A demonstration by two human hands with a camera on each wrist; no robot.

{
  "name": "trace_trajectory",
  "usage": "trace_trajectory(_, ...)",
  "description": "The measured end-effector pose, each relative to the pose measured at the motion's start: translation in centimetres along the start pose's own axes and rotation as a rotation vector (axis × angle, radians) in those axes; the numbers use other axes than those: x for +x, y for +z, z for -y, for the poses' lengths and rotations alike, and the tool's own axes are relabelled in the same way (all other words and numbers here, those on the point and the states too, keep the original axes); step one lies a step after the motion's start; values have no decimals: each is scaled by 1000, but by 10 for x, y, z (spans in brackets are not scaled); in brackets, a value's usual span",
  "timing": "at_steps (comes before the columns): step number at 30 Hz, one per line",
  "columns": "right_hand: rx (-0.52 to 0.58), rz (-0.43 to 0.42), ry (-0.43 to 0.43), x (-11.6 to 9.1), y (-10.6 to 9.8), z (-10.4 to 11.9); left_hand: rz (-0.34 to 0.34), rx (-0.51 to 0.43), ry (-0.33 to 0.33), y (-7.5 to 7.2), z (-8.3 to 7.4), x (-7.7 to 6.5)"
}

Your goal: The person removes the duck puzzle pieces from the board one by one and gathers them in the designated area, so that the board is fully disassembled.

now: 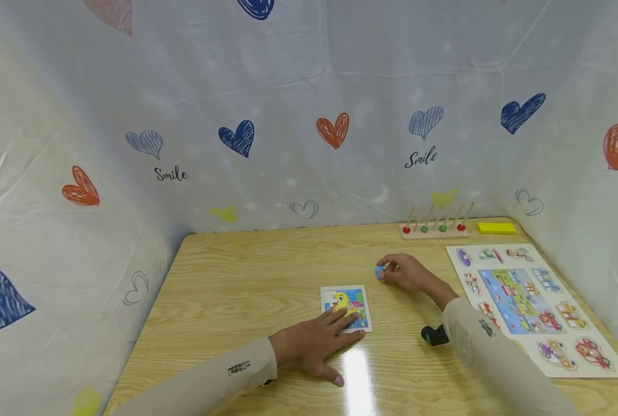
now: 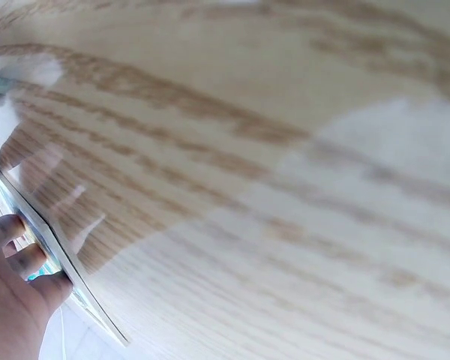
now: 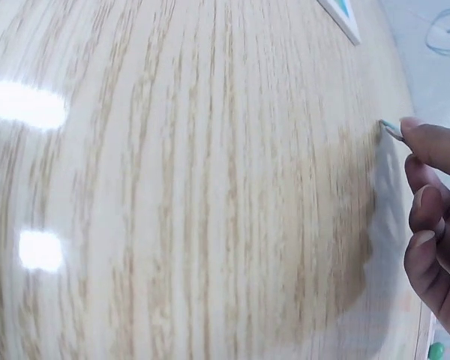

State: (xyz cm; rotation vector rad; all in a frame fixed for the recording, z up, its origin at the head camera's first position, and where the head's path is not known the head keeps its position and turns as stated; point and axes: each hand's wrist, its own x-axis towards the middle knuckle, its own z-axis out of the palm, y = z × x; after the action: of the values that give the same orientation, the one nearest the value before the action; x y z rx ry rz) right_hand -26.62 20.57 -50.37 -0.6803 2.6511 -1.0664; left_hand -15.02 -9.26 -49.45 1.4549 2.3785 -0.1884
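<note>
A small square jigsaw puzzle (image 1: 361, 296) with a white frame lies mid-table, showing a yellow cartoon figure; pale bare backing shows at its upper left. My left hand (image 1: 321, 341) rests on its lower part with fingers spread straight, hiding some of the picture. In the left wrist view, the fingertips touch the puzzle's frame (image 2: 86, 289). To the right of the puzzle, my right hand (image 1: 405, 273) pinches a small blue puzzle piece (image 1: 379, 272) between thumb and finger. The right wrist view shows this thin piece (image 3: 391, 130) edge-on, close over the table, other fingers curled below.
On the right lies a large wooden board (image 1: 538, 361) with vehicle pictures. A peg stand (image 1: 434, 233) with red and green beads stands at the back, beside a yellow block (image 1: 496, 228). A black object (image 1: 435, 335) sits by the right sleeve. Heart-printed curtains (image 1: 288, 173) surround the table.
</note>
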Motion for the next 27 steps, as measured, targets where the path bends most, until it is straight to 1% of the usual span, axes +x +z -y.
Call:
trace_trajectory(6,-22,-7,40,-2,1,-2,-3,2,4,0,1,0)
trace_trajectory(10,-54,-18,40,-2,1,-2,-7,7,5,1,0,0)
trace_trajectory(17,-90,-36,66,-4,1,-1,-13,12,9,1,0,0)
trace_trajectory(22,-111,-25,68,-4,1,-3,-8,9,8,0,0,0)
trace_trajectory(27,-103,-31,63,-4,1,-3,-12,0,11,1,0,0)
